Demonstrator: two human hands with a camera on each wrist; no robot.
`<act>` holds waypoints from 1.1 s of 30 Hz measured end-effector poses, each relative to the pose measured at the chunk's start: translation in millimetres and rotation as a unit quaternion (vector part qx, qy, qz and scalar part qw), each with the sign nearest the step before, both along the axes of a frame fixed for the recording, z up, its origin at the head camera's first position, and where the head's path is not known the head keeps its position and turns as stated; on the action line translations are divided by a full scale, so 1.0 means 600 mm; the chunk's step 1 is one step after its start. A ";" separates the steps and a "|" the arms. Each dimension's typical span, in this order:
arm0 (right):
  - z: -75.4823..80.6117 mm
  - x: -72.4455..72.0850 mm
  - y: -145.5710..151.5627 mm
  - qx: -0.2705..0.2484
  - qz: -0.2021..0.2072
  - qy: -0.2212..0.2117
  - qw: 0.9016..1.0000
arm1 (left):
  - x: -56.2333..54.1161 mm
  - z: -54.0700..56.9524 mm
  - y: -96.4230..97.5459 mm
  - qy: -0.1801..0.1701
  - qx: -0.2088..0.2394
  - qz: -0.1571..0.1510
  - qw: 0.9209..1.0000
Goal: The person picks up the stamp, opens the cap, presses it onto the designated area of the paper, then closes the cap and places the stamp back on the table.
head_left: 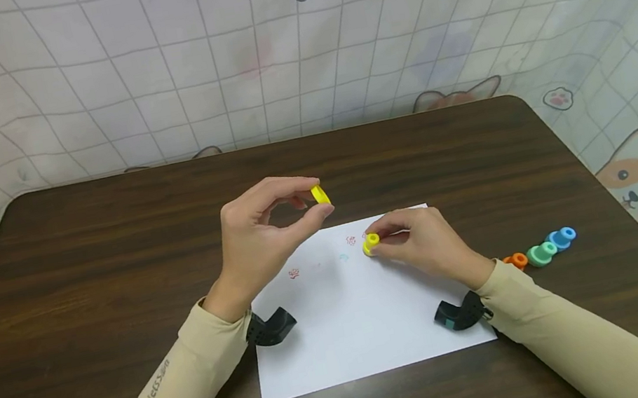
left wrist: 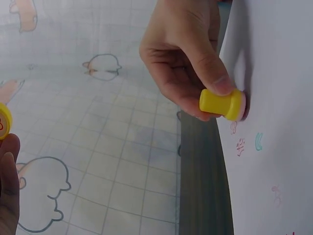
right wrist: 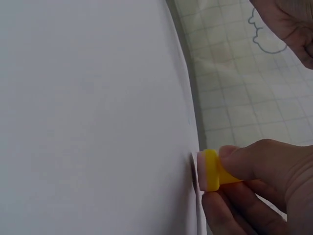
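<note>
My left hand is raised above the far left part of the paper, pinching a round yellow stamp cap between thumb and fingertips. The left wrist view shows a small red design on the cap's face. In my right hand is a yellow stamp, gripped by its narrow handle between thumb and fingers. Its pale stamping face is turned down, close over the white paper near the far edge. Small red and teal prints lie beside it on the sheet.
To the right of the paper, an orange stamp, a green stamp and a blue stamp stand on the dark wooden table, the orange one partly behind my right wrist. A grid-patterned cloth hangs behind the table.
</note>
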State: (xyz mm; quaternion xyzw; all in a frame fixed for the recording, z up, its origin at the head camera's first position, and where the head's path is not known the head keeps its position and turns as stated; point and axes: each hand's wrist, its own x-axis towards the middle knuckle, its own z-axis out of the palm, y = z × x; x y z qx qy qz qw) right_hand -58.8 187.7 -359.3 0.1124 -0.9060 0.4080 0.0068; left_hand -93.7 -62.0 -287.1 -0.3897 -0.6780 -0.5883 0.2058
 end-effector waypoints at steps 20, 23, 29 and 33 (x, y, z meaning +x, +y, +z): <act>0.061 0.011 0.009 -0.068 -0.021 0.053 0.996 | -0.001 0.001 0.002 0.004 -0.028 0.001 1.000; 0.067 0.014 0.010 -0.089 -0.019 0.058 0.994 | 0.000 -0.002 0.003 0.002 -0.029 -0.002 1.000; 0.075 0.022 0.012 -0.108 -0.010 0.073 0.991 | 0.003 -0.009 0.005 -0.003 -0.051 0.003 0.999; 0.078 0.027 0.013 -0.117 -0.006 0.085 0.989 | 0.004 -0.016 0.008 -0.005 -0.059 0.002 0.998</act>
